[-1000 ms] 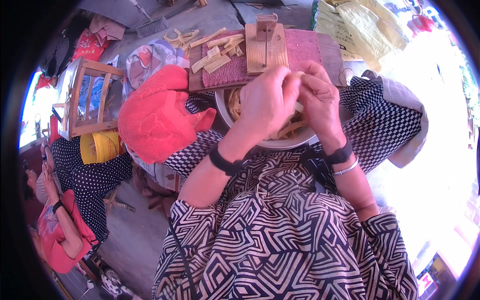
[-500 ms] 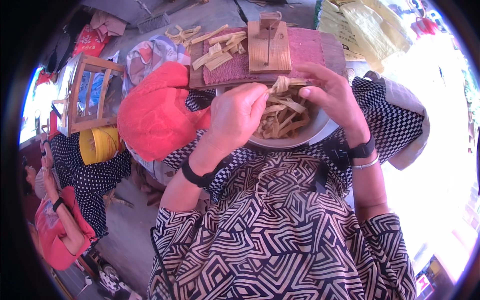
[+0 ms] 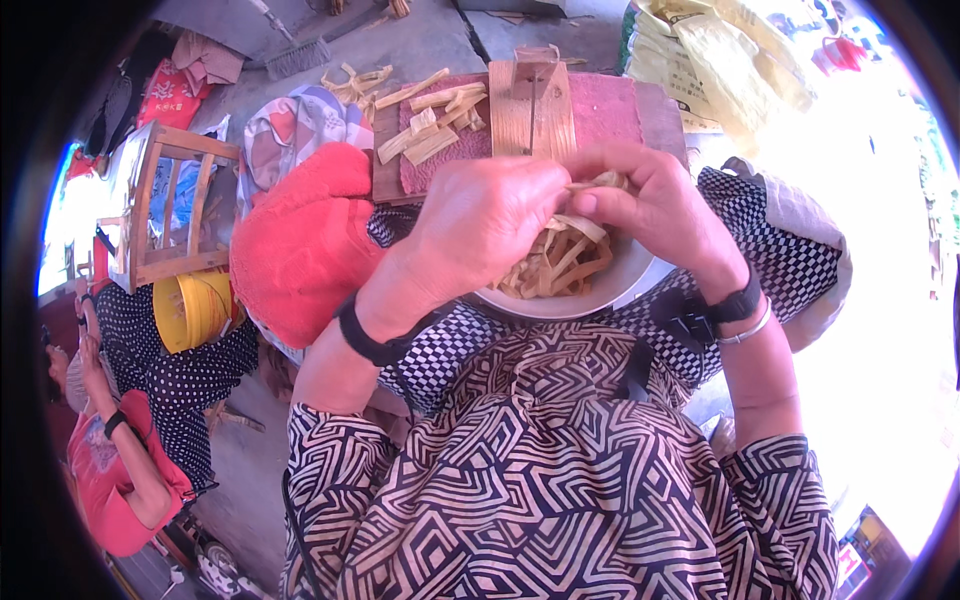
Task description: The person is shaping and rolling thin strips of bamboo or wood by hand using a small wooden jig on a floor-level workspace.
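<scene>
Pale strip: it is between the two hands, at their fingertips, above the light bowl holding other strips.
Left hand: its fingers are closed on the left part of the pale strip; the exact contact is hidden.
Right hand: thumb and curved fingers pinch the pale strip from the right.
Forearms: both rise from below, and the hands lean inward, almost meeting.

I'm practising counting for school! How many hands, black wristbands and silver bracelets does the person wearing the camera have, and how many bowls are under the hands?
Hands: 2
Black wristbands: 2
Silver bracelet: 1
Bowl: 1
Total: 6
</scene>
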A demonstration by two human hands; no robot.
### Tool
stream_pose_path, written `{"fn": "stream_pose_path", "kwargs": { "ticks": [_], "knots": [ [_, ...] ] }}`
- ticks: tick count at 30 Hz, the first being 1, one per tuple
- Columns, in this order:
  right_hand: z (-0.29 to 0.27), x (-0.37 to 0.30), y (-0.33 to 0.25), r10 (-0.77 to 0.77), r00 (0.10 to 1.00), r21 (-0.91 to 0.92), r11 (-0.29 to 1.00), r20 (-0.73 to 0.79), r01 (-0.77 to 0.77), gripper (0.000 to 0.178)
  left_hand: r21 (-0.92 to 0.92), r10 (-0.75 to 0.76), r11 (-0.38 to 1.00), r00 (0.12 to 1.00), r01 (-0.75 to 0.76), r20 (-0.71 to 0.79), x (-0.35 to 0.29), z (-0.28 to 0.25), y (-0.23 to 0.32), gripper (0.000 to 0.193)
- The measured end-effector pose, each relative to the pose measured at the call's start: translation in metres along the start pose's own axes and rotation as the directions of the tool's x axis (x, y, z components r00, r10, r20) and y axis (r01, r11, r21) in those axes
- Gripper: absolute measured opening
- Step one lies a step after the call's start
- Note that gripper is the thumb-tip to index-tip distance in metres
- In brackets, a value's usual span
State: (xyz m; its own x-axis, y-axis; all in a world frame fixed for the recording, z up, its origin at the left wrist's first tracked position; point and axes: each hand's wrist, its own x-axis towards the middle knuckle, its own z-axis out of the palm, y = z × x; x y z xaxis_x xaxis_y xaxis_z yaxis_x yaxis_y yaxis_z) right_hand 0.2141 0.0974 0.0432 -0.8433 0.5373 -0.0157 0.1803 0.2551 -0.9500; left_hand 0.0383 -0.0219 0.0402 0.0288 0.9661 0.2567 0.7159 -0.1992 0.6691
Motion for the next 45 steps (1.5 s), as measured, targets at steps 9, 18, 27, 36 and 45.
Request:
{"fn": "stream_pose_path", "kwargs": {
  "ticks": [9, 18, 27, 36, 45],
  "knots": [
    [-0.04, -0.004, 0.034, 0.116, 0.967, 0.16, 0.984, -0.226, -0.081, 0.02, -0.368, -0.341, 0.861, 0.935, 0.352, 0.097, -0.016, -0.022, -0.042, 0.022],
    [0.011, 0.018, -0.001, 0.165, 0.982, 0.277, 0.943, 0.089, -0.183, 0.018, -0.325, -0.252, 0.901, 0.957, 0.287, 0.146, -0.001, -0.01, -0.029, 0.017],
    [0.017, 0.043, 0.044, 0.211, 0.953, 0.066, 0.977, -0.218, -0.201, 0.014, -0.489, -0.485, 0.738, 0.869, 0.465, 0.094, 0.013, 0.013, -0.083, 0.013],
    [0.026, 0.054, 0.074, -0.13, 0.958, -0.44, 0.898, -0.256, 0.004, 0.019, -0.154, -0.418, 0.902, 0.906, 0.403, -0.073, 0.024, 0.033, -0.104, 0.015],
    [0.042, 0.023, 0.029, -0.403, 0.835, -0.277, 0.908, -0.374, 0.314, 0.015, -0.592, -0.472, 0.653, 0.865, 0.472, 0.17, 0.007, 0.034, -0.033, 0.014]
  ]
}}
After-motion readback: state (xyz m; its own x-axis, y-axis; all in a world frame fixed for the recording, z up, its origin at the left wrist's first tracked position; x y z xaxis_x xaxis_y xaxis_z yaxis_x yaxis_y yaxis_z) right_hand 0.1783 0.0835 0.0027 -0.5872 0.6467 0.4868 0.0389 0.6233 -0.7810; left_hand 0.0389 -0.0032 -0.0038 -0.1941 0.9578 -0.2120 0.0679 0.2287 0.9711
